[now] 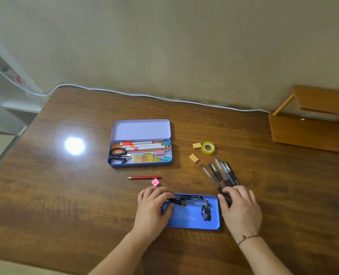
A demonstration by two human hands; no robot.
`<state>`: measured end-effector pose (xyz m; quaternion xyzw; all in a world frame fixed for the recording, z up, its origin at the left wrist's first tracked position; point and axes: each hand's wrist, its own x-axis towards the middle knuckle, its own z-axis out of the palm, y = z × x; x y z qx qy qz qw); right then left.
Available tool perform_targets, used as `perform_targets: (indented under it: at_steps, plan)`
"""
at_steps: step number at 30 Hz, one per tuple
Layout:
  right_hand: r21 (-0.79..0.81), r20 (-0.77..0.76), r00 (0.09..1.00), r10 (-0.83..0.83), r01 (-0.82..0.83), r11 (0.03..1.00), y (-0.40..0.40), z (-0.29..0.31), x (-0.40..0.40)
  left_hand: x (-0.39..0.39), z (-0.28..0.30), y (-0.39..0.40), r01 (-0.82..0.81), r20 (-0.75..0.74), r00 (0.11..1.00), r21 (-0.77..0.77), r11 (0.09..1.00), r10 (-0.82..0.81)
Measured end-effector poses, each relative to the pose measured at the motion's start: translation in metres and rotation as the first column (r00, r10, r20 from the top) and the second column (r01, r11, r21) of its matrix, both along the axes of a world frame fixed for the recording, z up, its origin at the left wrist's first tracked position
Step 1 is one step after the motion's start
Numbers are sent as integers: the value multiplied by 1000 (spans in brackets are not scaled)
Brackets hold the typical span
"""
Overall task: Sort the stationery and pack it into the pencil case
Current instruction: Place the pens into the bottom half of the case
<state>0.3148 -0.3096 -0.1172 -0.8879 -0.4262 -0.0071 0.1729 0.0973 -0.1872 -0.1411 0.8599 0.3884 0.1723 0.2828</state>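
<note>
Left hand (152,207) grips the left end of the blue pencil case (192,212), lying closed near the table's front edge. Right hand (241,209) curls round the black pens (221,173), probably all of them.

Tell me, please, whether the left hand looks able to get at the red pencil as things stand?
Probably yes. The red pencil lies bare on the table just beyond the left hand, with only the small pink eraser near its blunt end. That hand would first have to leave the blue case.
</note>
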Motion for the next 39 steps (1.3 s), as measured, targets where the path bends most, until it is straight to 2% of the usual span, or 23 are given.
perform_targets:
  at_steps: [5, 8, 11, 13, 16, 20, 22, 24, 25, 29, 31, 33, 36, 39]
  plan:
    - [-121, 129, 990, 48, -33, 992, -5, 0, 12, 5, -1, -1, -58, 33, 998, 3, 998, 57]
    - [27, 86, 996, 23, -25, 999, -8, 3, 12, 5, 1, -2, -75, 80, 994, -14, 997, 76]
    - [165, 75, 970, 230, -240, 957, -9, 3, 0, 1, 4, -4, -128, 133, 980, -150, 980, 148]
    - [136, 98, 919, 382, -392, 910, -7, -2, -14, 0, 4, -5, -119, 164, 976, -163, 979, 146]
    - [57, 107, 882, 458, -466, 883, 1, -10, -31, -1, 4, -4, -80, 146, 985, -106, 991, 95]
    - [82, 56, 927, 372, -376, 923, 7, -11, -29, -1, -5, -1, -27, 69, 997, 29, 999, 24]
    - [99, 28, 985, 172, -174, 980, 4, -7, -14, 0, -6, -1, -35, 70, 997, 19, 999, 34]
    - [33, 22, 999, -40, 40, 999, -4, -5, 1, 0, -5, -2, -40, 72, 997, 16, 999, 39]
    - [-25, 40, 995, -93, 94, 995, -8, -4, 7, 0, -5, -2, -43, 73, 996, 19, 999, 41]
    - [-184, 144, 987, -66, 92, 979, -15, -3, 13, 0, -2, -2, -43, 70, 997, 21, 999, 41]
    - [-162, 150, 986, -75, 100, 982, -15, -2, 14, 0, 0, -2, -56, 79, 995, -6, 998, 56]
    - [-40, 108, 993, -38, 42, 998, -17, -2, 12, -1, 2, -3, -96, 108, 988, -99, 991, 106]
    - [115, 80, 965, 249, -257, 960, -19, -5, -2, -3, 4, -3, -107, 210, 967, -188, 976, 146]
    - [94, 81, 892, 445, -451, 887, -18, -12, -19, -5, 5, -4, -83, 246, 961, -186, 979, 128]
